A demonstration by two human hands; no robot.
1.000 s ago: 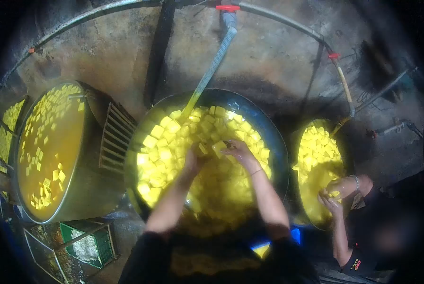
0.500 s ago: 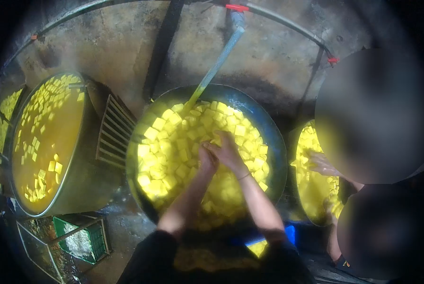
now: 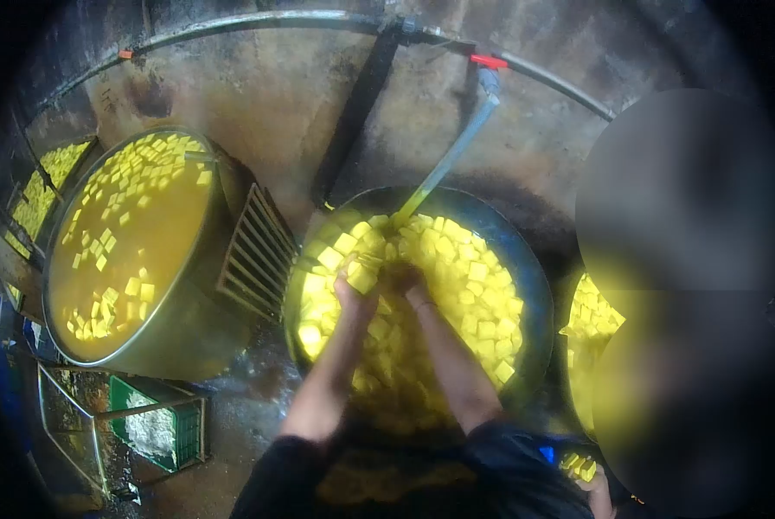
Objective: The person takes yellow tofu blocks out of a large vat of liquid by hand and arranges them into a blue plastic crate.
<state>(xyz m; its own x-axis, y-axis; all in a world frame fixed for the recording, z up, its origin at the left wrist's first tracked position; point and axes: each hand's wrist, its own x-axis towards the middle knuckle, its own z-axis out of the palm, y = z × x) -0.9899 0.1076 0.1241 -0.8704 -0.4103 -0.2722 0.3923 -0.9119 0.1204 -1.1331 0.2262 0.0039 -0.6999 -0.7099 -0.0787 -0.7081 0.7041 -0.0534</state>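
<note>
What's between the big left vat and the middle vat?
In the head view, a slatted rack sits between the big left vat and the middle vat, with floor showing below it.

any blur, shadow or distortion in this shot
Head view: the wall pipe bows, likely lens distortion; same head view: corners go dark and a blur hides much of the right side; head view again: the right hand looks shadowed, near brightly lit yellow blocks.

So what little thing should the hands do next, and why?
Perhaps lift the right hand toward the left hand: the left holds a yellow block over the round vat, while the right is beside it, too shadowed to show whether it holds any.
</note>
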